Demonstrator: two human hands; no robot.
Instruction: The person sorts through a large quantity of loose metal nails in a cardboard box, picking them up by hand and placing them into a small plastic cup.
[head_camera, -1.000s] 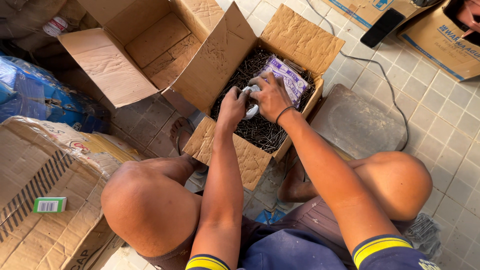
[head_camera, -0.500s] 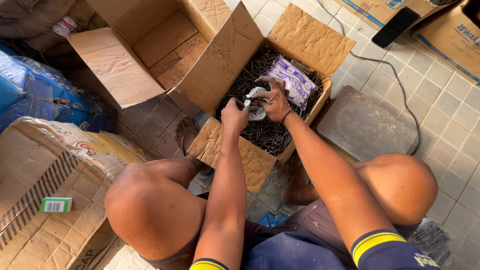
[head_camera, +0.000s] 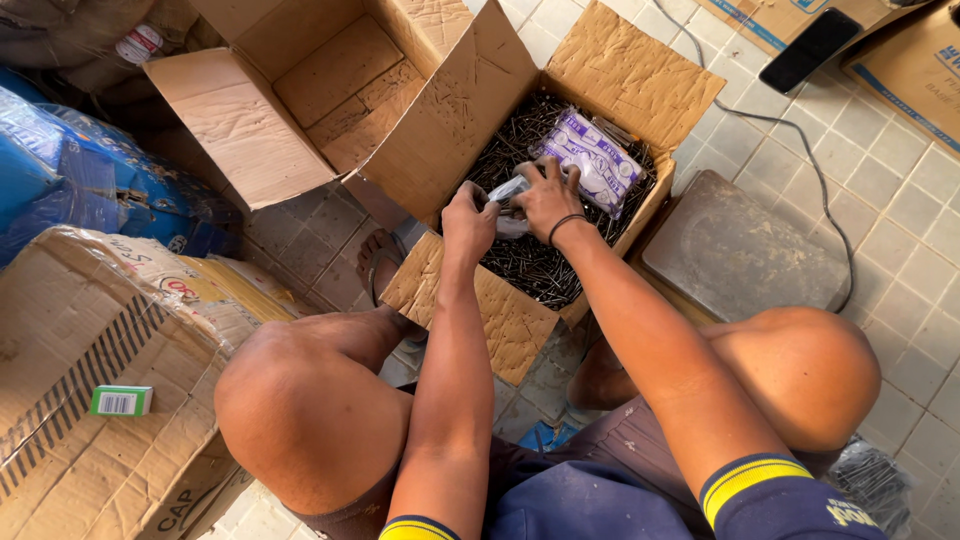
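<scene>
Nails (head_camera: 530, 265) fill the open cardboard box (head_camera: 640, 90), and both hands work right over them: left hand (head_camera: 468, 215) and right hand (head_camera: 548, 195) each pinch a small clear plastic bag (head_camera: 508, 190), probably holding its mouth open. A purple-printed packet (head_camera: 598, 160) lies on the heap beside them. Empty carton (head_camera: 330, 80) sits left, metal slab (head_camera: 735, 255) right, phone (head_camera: 810, 48) further off.

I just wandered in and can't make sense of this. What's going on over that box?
A person sits low on a tiled floor, both hands over an open cardboard box full of loose dark nails. The left hand and right hand together grip a small clear plastic bag just above the nails. A filled purple and white packet lies on the nails beside them. An empty open box stands to the left.
</scene>
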